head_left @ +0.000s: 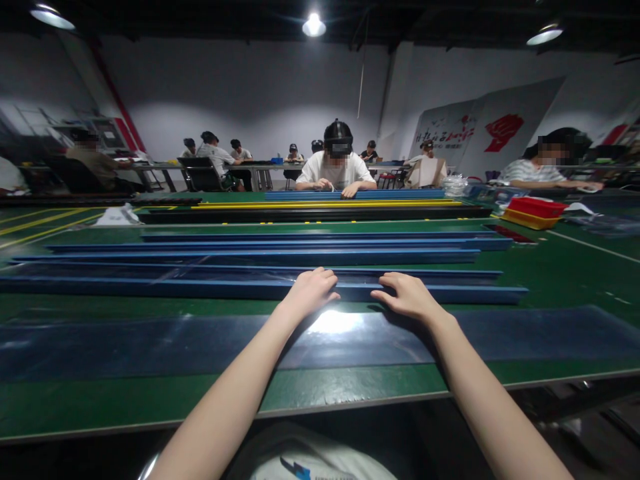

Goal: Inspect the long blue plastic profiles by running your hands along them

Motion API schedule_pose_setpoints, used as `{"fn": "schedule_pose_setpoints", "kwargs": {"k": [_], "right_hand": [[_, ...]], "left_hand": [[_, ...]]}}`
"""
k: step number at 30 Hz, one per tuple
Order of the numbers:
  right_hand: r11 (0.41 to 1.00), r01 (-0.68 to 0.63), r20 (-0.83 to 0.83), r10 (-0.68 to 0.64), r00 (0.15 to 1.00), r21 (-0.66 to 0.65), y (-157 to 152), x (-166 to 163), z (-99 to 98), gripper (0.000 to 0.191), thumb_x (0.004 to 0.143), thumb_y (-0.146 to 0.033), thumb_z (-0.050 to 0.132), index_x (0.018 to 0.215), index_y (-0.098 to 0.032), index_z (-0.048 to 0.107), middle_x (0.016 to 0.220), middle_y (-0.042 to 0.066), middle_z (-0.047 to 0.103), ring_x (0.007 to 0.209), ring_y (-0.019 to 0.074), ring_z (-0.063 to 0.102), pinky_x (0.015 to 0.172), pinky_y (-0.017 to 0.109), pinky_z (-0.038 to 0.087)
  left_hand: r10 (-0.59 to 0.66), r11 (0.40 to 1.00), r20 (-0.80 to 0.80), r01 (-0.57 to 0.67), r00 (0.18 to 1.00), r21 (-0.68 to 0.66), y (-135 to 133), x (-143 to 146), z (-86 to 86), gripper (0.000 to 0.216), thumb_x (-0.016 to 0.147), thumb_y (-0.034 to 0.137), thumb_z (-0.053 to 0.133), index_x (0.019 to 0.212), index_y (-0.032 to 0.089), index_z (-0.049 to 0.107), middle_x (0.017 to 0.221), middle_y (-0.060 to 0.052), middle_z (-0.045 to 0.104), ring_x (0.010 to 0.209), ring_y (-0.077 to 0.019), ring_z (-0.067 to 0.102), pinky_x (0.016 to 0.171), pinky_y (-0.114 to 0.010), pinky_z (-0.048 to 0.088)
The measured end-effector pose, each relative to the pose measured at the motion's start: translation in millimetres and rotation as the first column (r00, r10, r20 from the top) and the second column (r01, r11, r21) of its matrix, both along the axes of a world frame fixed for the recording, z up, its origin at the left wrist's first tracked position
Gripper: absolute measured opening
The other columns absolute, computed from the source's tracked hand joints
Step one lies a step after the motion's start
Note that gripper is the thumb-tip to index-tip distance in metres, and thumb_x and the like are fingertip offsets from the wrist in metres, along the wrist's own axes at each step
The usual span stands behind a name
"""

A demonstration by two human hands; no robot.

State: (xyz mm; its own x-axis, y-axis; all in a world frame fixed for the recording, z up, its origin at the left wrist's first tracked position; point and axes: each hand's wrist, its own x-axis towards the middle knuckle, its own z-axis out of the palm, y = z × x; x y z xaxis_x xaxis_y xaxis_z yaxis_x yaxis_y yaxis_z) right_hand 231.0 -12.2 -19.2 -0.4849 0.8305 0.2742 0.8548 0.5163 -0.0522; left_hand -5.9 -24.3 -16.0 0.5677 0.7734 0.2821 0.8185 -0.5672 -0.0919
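Note:
A long blue channel strip (240, 291) lies across the green table in front of me. My left hand (315, 288) is on it, fingers curled over the top and thumb on the near side. A short way along the same strip, my right hand (404, 293) grips it in a like way, thumb pointing inward. Between my arms and the table edge lies a long clear plastic sheet (200, 340), flat and reflecting the lamp. My forearms pass above it. Just beyond the gripped strip are more blue strips (280, 256), set side by side.
Farther back on the green table (565, 273) lie a black strip (310, 213) and yellow strips (325, 204). A red bin (535, 208) and a dark red phone-like slab (510, 233) are at right. A co-worker (337, 167) sits opposite, hands on blue strips.

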Motion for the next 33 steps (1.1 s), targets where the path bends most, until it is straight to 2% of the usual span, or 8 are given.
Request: {"fn": "schedule_pose_setpoints", "kwargs": {"k": [9, 33], "right_hand": [[1.0, -0.024, -0.03, 0.023, 0.999, -0.01, 1.2, -7.6, -2.2, 0.033, 0.083, -0.045, 0.044, 0.095, -0.022, 0.063, 0.099, 0.006, 0.066, 0.091, 0.0203, 0.058, 0.068, 0.025, 0.037], [0.997, -0.075, -0.088, 0.074, 0.993, -0.007, 1.4, -10.3, -4.0, 0.033, 0.081, -0.039, 0.046, 0.104, -0.022, 0.064, 0.108, 0.005, 0.064, 0.099, 0.0195, 0.057, 0.081, 0.028, 0.041]], "left_hand": [[0.002, 0.999, 0.013, -0.002, 1.0, -0.043, -0.5, 1.5, 1.8, 0.014, 0.081, 0.032, 0.054, 0.084, 0.019, 0.056, 0.094, -0.005, 0.061, 0.091, -0.0192, 0.054, 0.073, -0.028, 0.042], [0.028, 0.999, -0.024, -0.029, 0.999, -0.033, -0.9, 2.5, 3.2, 0.018, 0.082, 0.035, 0.05, 0.083, 0.018, 0.056, 0.09, -0.004, 0.065, 0.086, -0.0193, 0.06, 0.068, -0.026, 0.043]]}}
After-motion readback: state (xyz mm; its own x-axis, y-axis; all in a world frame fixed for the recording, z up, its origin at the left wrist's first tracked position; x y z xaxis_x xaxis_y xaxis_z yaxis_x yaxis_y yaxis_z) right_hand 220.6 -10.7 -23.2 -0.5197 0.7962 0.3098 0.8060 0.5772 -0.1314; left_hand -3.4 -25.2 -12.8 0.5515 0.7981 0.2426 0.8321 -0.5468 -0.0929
